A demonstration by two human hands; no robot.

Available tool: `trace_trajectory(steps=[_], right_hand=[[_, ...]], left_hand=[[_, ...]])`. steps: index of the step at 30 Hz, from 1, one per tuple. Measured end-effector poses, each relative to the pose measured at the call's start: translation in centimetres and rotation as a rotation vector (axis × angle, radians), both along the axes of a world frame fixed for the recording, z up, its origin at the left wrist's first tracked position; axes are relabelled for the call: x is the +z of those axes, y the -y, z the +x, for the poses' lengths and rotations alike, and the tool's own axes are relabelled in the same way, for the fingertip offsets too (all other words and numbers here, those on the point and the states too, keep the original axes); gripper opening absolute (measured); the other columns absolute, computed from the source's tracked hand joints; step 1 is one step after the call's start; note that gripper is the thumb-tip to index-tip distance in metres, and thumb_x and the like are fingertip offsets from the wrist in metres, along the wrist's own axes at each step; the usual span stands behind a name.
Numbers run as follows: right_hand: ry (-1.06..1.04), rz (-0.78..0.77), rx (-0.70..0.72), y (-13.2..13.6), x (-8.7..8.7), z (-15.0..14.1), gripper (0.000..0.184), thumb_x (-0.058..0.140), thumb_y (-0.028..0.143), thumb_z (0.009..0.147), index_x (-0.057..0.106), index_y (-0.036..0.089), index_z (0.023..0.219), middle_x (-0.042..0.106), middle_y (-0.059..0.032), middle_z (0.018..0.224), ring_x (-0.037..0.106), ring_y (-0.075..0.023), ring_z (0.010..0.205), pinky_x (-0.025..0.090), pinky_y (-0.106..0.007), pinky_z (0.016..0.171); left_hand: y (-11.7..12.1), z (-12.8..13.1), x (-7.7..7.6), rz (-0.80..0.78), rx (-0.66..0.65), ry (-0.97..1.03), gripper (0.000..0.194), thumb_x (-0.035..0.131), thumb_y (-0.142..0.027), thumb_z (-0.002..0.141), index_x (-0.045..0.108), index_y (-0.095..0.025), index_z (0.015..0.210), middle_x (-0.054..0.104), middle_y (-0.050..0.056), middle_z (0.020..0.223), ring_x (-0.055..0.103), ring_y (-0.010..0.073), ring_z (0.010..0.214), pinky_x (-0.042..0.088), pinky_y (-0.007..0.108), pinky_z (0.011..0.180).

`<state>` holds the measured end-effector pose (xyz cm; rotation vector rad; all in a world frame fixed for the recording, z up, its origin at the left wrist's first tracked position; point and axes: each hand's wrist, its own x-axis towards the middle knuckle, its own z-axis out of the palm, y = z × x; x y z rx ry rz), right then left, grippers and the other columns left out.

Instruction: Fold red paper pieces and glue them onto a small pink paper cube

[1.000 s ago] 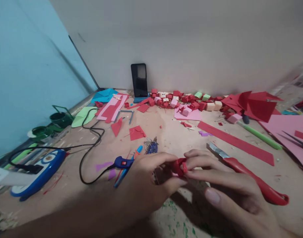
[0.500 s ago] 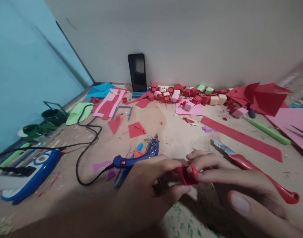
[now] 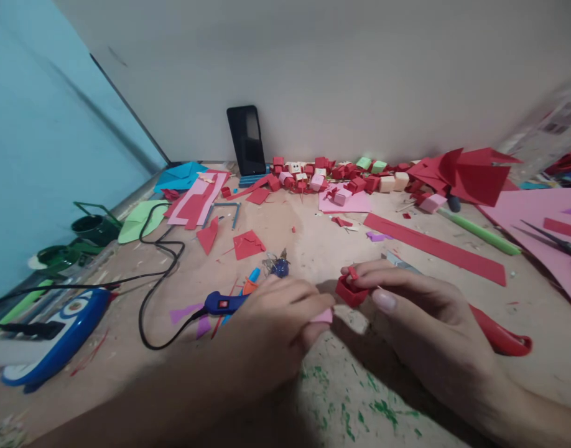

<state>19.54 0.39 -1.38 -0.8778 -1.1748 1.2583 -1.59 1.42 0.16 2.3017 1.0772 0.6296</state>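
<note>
In the head view, the left hand is closed, with a small pink piece pinched between thumb and fingers. Just to its right, the right hand grips a small open-topped red paper box by its near side, fingertips at the rim, above the worktable. A blue glue gun with a red switch lies partly hidden behind the left hand, its black cord running left toward a blue-and-white power strip. A red-handled knife lies partly covered by the right hand, and beyond it is a long red paper strip. At the back, a black smartphone leans against the wall, beside a row of small red, pink, cream and green paper cubes.
</note>
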Motion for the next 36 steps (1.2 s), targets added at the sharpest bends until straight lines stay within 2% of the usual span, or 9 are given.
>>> trace_trajectory(steps=[5,8,14,18,22,25,29,33,36], right_hand=[[0.149,0.128,-0.026,0.1,0.8,0.1,0.029,0.082,0.013,0.084,0.086,0.039,0.098,0.081,0.0002,0.102,0.077,-0.0181,0.098,0.065,-0.026,0.088],[0.190,0.176,-0.068,0.5,1.6,-0.5,0.031,0.082,0.011,0.081,0.086,0.037,0.095,0.082,0.0023,0.098,0.076,-0.0144,0.096,0.063,-0.020,0.088],[0.178,0.156,0.079,0.8,2.3,-0.5,0.032,0.079,0.008,0.084,0.086,0.035,0.099,0.083,0.0029,0.098,0.077,-0.0119,0.095,0.063,-0.016,0.086],[0.196,0.027,0.259,0.8,2.3,0.2,0.025,0.080,0.018,0.091,0.086,0.037,0.106,0.082,-0.0007,0.114,0.078,-0.0184,0.110,0.065,-0.023,0.090],[0.179,-0.076,0.335,0.8,2.9,0.2,0.022,0.079,0.026,0.093,0.085,0.037,0.111,0.083,-0.0020,0.114,0.079,-0.0234,0.109,0.068,-0.029,0.087],[0.223,-0.103,0.325,0.8,3.4,-0.1,0.023,0.078,0.026,0.093,0.085,0.035,0.113,0.083,-0.0027,0.114,0.080,-0.0250,0.106,0.068,-0.032,0.088],[0.298,-0.066,0.318,0.9,3.6,-0.5,0.031,0.073,0.016,0.090,0.085,0.033,0.114,0.083,-0.0036,0.113,0.080,-0.0239,0.096,0.068,-0.034,0.084],[0.290,-0.019,0.254,1.2,3.4,-0.7,0.033,0.070,0.009,0.085,0.088,0.030,0.103,0.084,-0.0042,0.101,0.079,-0.0224,0.080,0.068,-0.033,0.072],[0.321,-0.024,0.210,1.4,3.1,-0.7,0.033,0.069,0.008,0.083,0.087,0.030,0.099,0.084,-0.0023,0.095,0.078,-0.0225,0.079,0.067,-0.032,0.069]], left_hand=[[-0.4,-0.8,1.4,-0.583,0.408,0.559,0.026,0.076,-0.042,0.091,0.079,-0.024,0.109,0.080,0.004,0.094,0.071,0.0183,0.082,0.053,0.028,0.074],[-0.5,-0.8,1.6,-0.782,0.427,0.770,0.030,0.080,-0.046,0.088,0.080,-0.023,0.107,0.078,0.003,0.082,0.069,0.0156,0.074,0.052,0.024,0.068],[-0.3,-0.3,1.5,-0.984,0.393,0.923,0.025,0.088,-0.040,0.082,0.083,-0.021,0.098,0.077,0.002,0.082,0.068,0.0109,0.071,0.050,0.016,0.065],[-0.2,-0.6,1.3,-0.947,0.410,0.886,0.026,0.086,-0.042,0.084,0.082,-0.022,0.100,0.076,0.001,0.082,0.066,0.0104,0.071,0.050,0.016,0.066],[-0.2,-0.9,1.1,-0.865,0.421,0.775,0.030,0.083,-0.046,0.087,0.080,-0.023,0.107,0.077,0.002,0.086,0.068,0.0138,0.075,0.050,0.021,0.068],[-0.1,-0.9,1.1,-0.821,0.426,0.731,0.032,0.082,-0.045,0.088,0.078,-0.024,0.111,0.076,0.001,0.081,0.066,0.0132,0.070,0.048,0.020,0.063],[0.1,-0.7,1.3,-0.744,0.472,0.694,0.021,0.083,-0.034,0.086,0.079,-0.026,0.106,0.077,-0.002,0.080,0.066,0.0106,0.070,0.049,0.017,0.066],[0.3,-0.6,1.6,-0.683,0.489,0.569,0.021,0.081,-0.035,0.087,0.079,-0.026,0.106,0.079,0.000,0.084,0.072,0.0152,0.076,0.055,0.021,0.070],[0.4,-0.4,1.6,-0.622,0.519,0.511,0.024,0.083,-0.039,0.086,0.079,-0.027,0.106,0.080,0.001,0.087,0.074,0.0178,0.081,0.057,0.023,0.073]])
